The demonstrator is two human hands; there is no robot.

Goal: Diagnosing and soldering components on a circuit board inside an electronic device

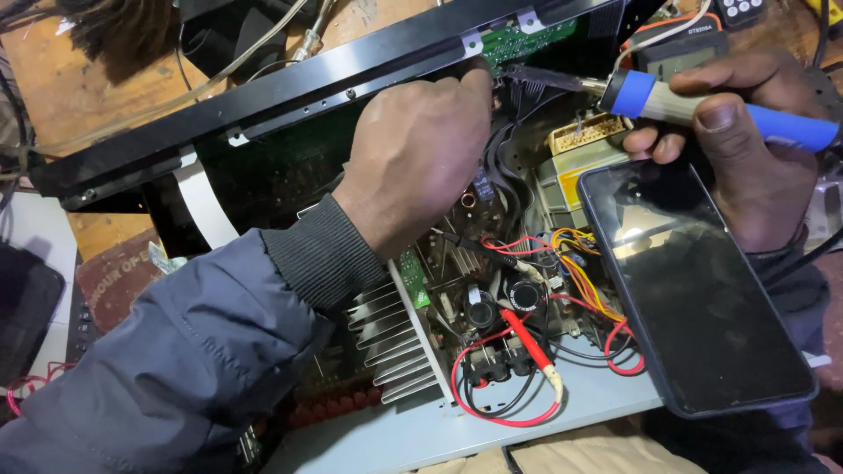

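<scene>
**Hands inside an opened amplifier**

The left hand (420,154) reaches over the heatsink (395,338), fingers pinched together at the ribbon cable (536,81), seemingly gripping it. The right hand (746,145) is clamped on a blue soldering iron (694,105), tip at that cable. A dark phone (694,290) leans across the chassis (492,426) on the table (88,79).

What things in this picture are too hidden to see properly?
Head view only:
- Left hand fingertips: curled behind the black cables, so what they pinch is hidden.
- Soldering iron tip: lost against dark parts near the green board.
- Circuit parts under the phone: covered by it.
- Right hand: its wrist is cut off by the picture's edge.
</scene>
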